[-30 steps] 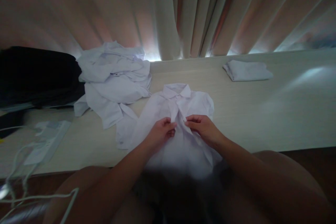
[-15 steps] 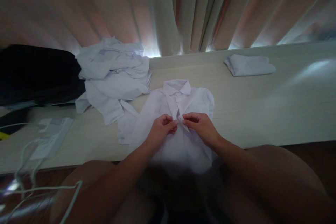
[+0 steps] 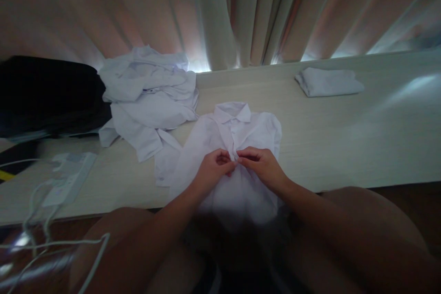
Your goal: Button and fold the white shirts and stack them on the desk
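A white collared shirt [image 3: 257,131] lies face up on the pale wooden table [image 3: 344,147], its collar pointing away from me and its hem hanging over the near edge. My left hand [image 3: 212,170] and my right hand [image 3: 260,165] meet at the shirt's front placket, just below the chest. Both pinch the fabric edges there with thumb and fingertips, which touch each other at the middle.
A heap of crumpled white shirts [image 3: 148,96] lies at the back left, with dark clothing [image 3: 48,96] beside it. A folded white garment [image 3: 327,81] sits at the back right. A white power strip [image 3: 70,177] with cables lies at the left. Curtains hang behind.
My two hands have come closer together on the placket until the fingertips meet. The view has tilted slightly, so the shirt sits a little higher in the picture.
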`<action>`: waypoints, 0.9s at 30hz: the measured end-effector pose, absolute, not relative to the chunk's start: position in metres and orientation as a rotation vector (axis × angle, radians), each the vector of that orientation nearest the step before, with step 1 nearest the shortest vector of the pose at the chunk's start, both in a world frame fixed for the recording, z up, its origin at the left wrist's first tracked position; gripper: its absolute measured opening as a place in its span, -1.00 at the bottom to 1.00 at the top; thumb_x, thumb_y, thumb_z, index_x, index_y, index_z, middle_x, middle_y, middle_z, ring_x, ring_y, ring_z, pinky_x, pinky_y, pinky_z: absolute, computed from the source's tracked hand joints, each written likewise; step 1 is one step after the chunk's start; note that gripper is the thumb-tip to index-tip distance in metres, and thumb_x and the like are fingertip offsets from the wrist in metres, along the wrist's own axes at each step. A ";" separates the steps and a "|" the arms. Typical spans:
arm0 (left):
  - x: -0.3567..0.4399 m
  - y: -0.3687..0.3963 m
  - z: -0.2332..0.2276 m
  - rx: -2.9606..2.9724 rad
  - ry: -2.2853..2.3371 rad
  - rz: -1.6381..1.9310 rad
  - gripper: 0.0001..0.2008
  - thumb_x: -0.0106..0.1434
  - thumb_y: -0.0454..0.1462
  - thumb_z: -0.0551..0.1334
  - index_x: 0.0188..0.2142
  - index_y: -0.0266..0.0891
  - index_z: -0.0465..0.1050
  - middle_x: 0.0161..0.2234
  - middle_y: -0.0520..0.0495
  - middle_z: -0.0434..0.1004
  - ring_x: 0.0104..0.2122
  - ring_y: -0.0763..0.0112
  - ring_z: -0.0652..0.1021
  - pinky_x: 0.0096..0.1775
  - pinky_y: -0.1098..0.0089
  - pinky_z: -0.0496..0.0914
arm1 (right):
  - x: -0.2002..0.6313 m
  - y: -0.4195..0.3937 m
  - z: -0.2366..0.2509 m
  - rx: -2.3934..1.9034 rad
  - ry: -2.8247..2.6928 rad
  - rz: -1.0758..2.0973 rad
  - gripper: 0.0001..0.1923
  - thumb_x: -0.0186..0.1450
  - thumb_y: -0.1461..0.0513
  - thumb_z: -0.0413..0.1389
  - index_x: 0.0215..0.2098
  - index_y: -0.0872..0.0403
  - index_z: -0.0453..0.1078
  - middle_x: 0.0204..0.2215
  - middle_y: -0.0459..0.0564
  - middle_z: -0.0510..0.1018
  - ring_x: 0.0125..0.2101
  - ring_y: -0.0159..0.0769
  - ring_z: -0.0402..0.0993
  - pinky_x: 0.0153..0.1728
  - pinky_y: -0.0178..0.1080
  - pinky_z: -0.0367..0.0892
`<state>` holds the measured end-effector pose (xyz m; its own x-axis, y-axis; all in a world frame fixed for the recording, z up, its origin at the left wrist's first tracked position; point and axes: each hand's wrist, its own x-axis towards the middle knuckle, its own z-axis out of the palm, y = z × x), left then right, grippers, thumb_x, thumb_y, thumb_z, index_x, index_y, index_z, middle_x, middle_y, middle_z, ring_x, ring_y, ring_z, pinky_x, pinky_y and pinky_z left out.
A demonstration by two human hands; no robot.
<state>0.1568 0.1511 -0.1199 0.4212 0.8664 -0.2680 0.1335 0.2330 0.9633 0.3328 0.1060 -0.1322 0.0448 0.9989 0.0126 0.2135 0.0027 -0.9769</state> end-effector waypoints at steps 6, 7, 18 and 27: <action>0.153 0.147 -0.121 1.136 1.032 0.666 -0.85 0.13 -0.25 0.34 -0.34 -0.27 0.46 -0.48 -0.03 0.55 -0.45 0.40 0.56 -0.37 0.39 0.48 | 0.334 0.106 -0.131 -1.353 -1.353 1.061 -0.80 0.24 0.19 0.22 -0.18 0.01 0.60 -0.27 -0.02 0.63 -0.22 -0.23 0.53 -0.12 -0.18 0.38; 0.153 0.148 -0.122 1.153 1.057 0.664 -0.85 0.13 -0.25 0.34 -0.35 -0.27 0.45 -0.50 -0.02 0.54 -0.48 0.42 0.55 -0.39 0.40 0.47 | 0.334 0.106 -0.131 -1.357 -1.359 1.051 -0.81 0.24 0.19 0.22 -0.19 0.01 0.60 -0.28 -0.03 0.63 -0.23 -0.24 0.53 -0.14 -0.18 0.38; 0.153 0.151 -0.122 1.373 1.148 0.645 -0.82 0.15 -0.22 0.35 -0.49 -0.25 0.46 -0.59 0.01 0.50 -0.62 0.49 0.45 -0.55 0.48 0.34 | 0.333 0.104 -0.136 -1.368 -1.444 1.001 -0.80 0.26 0.18 0.20 -0.17 0.00 0.60 -0.29 -0.03 0.60 -0.27 -0.26 0.51 -0.22 -0.22 0.37; 0.153 0.153 -0.118 1.416 1.212 0.591 -0.89 0.12 -0.25 0.35 -0.50 -0.23 0.56 -0.57 -0.02 0.54 -0.61 0.45 0.45 -0.58 0.46 0.27 | 0.333 0.102 -0.133 -1.400 -1.543 0.947 -0.79 0.28 0.19 0.18 -0.15 -0.01 0.59 -0.29 -0.02 0.60 -0.31 -0.29 0.49 -0.25 -0.23 0.36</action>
<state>0.1533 0.1529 -0.1185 0.3458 0.8976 -0.2735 0.3368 0.1533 0.9290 0.3326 0.1018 -0.1334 -0.0373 0.9954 0.0878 0.3720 0.0954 -0.9233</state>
